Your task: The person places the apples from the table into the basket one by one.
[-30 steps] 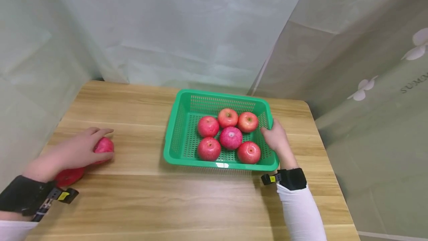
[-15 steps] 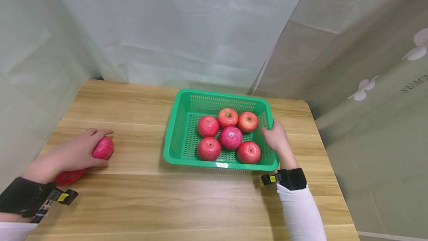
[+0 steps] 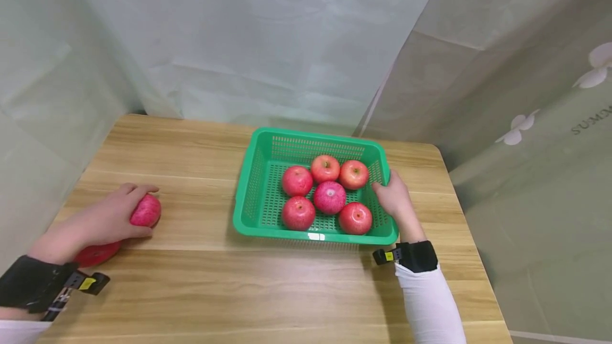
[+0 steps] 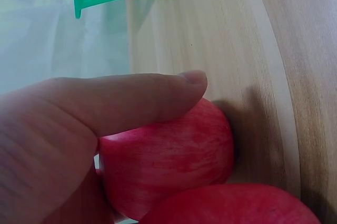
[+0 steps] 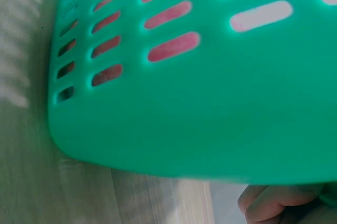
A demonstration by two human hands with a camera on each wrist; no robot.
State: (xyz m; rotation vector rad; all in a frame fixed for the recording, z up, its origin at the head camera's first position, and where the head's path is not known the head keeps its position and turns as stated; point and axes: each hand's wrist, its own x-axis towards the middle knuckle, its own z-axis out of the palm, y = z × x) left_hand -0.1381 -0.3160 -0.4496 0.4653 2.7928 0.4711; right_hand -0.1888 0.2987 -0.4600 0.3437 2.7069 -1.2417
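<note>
At the left of the table, my left hand [image 3: 107,216] grips a red apple [image 3: 146,211], thumb on the near side and fingers over the far side. In the left wrist view the thumb lies across this striped apple [image 4: 174,155], close above the wood. A second red apple [image 3: 97,254] sits under the wrist, partly hidden by the hand. My right hand [image 3: 394,194] holds the right rim of a green plastic basket [image 3: 244,185], thumb inside and fingers outside. Several red apples [image 3: 330,197] lie in the basket, mostly toward its right side.
The wooden table [image 3: 248,291] carries the basket near its back edge. Pale sheeting [image 3: 268,41] hangs behind and at both sides, with a printed flower pattern [image 3: 518,127] on the right. Black straps with small cameras circle both wrists.
My left fingers and thumb have closed in around the apple, which shows more of its side now. The right hand and basket stay in place.
</note>
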